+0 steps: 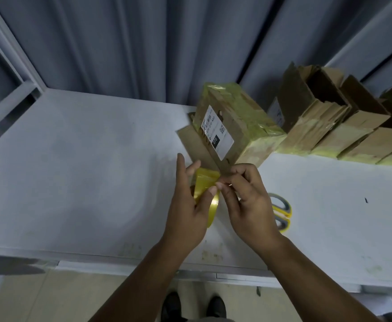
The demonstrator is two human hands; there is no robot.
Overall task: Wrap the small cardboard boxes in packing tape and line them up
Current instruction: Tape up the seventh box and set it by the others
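**Item count on the surface (74,159)**
One tape roll (205,184); one pair of scissors (283,213); one labelled box (237,122) in front; at least four more boxes (330,126) in the row at right, which runs past the frame edge.

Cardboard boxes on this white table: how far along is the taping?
Done: the row of small brown cardboard boxes at right shows yellowish tape along its bases. In hand: the left hand grips the yellow packing-tape roll, the right hand pinches its end. Left: the white-labelled brown cardboard box, partly taped, shows a bare flap.
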